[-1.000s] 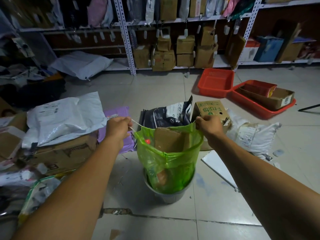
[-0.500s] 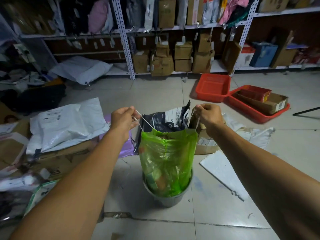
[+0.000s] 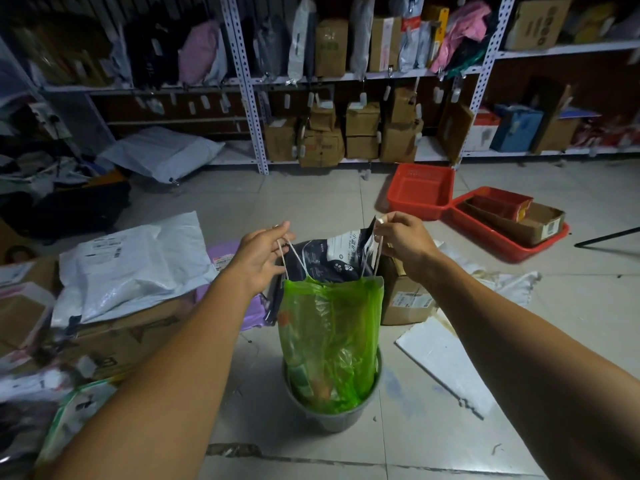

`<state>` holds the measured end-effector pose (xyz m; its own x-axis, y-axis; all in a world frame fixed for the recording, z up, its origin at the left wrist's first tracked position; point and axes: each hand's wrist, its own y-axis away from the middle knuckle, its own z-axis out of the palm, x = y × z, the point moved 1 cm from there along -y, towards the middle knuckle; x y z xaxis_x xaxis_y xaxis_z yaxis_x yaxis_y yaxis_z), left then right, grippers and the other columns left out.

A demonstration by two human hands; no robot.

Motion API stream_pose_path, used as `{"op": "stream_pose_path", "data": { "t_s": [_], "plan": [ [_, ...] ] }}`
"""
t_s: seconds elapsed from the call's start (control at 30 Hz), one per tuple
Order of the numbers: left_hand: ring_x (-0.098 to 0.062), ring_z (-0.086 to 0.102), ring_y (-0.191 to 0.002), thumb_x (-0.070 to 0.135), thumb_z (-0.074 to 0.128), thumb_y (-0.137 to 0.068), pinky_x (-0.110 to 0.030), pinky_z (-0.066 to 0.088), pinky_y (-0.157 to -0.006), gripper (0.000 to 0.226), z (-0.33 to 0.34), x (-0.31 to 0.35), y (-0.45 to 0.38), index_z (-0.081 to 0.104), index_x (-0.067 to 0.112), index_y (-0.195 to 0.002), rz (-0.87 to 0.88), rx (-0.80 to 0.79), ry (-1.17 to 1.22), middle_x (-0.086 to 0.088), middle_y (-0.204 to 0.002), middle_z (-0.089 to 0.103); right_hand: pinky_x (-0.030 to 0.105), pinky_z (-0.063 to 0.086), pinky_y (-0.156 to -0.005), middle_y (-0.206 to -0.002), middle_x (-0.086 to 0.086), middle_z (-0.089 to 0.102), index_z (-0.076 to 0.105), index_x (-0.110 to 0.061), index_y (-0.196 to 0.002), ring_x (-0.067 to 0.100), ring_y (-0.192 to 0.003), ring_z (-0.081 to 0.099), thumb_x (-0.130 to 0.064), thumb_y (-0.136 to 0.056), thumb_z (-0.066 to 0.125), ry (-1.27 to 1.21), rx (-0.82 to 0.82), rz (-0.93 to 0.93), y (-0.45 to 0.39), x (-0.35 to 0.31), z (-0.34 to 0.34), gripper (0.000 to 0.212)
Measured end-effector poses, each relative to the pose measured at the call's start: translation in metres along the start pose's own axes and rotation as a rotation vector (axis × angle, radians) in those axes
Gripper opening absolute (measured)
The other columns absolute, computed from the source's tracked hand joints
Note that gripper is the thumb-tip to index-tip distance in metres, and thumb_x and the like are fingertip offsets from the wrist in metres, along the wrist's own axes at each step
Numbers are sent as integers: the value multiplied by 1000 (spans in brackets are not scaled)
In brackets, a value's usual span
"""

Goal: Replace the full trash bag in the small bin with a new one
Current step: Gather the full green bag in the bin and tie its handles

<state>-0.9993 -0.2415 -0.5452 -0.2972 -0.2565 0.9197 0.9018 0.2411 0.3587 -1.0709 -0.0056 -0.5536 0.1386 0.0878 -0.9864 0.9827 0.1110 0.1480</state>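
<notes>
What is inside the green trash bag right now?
Through the translucent green trash bag show crumpled packaging and something orange low down; exact items are unclear. Its bottom sits in the grey bin, hidden by the rim. The drawn-shut top hides the contents from above.

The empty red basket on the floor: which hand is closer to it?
Right. The right hand pinches a drawstring just below-left of the red basket; the left hand is farther left.

Bare tiled floor [image 3: 311,206] beyond; boxes [image 3: 403,299] flank bin [image 3: 332,415].
</notes>
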Motion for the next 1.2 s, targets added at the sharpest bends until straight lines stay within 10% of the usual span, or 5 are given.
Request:
{"op": "stream_pose_path", "data": {
  "t_s": [0.37,0.63,0.83,0.97,1.2],
  "plan": [
    [-19,61,-86,6,58,-94,-28,42,-69,62,18,-33,1,37,28,-147,197,-56,-470,-17,-106,68,23,42,-60,-78,1,67,64,-9,-89,10,-65,55,-12,-85,70,145,8,-109,8,-4,1,8],
    [-8,58,-65,5,57,-93,-16,46,-55,40,56,-49,-9,55,13,-132,257,-85,-500,-5,-90,68,15,42,-49,-72,2,63,67,-10,-82,10,-61,53,-12,-84,73,228,23,-234,7,-15,-4,7],
    [-11,64,-81,18,75,-82,-27,53,-72,48,76,-48,-8,58,22,-127,264,-232,-722,0,-95,67,35,53,-57,-65,3,64,67,-8,-76,15,-60,58,-12,-82,75,309,-79,-315,1,-26,12,10],
    [-30,68,-99,37,74,-81,-48,55,-88,10,91,-57,-13,70,41,-89,260,-271,-755,-11,-103,71,41,58,-67,-68,7,64,66,-4,-79,19,-63,61,-11,-82,74,278,-90,-324,1,-32,5,11],
    [-19,66,-76,22,60,-95,-29,51,-68,13,92,-53,-7,70,24,-87,187,-137,-600,-1,-85,71,38,61,-75,-82,11,67,66,-2,-92,23,-76,66,-11,-87,71,182,-100,-266,2,-26,-12,12]
  ]
}}
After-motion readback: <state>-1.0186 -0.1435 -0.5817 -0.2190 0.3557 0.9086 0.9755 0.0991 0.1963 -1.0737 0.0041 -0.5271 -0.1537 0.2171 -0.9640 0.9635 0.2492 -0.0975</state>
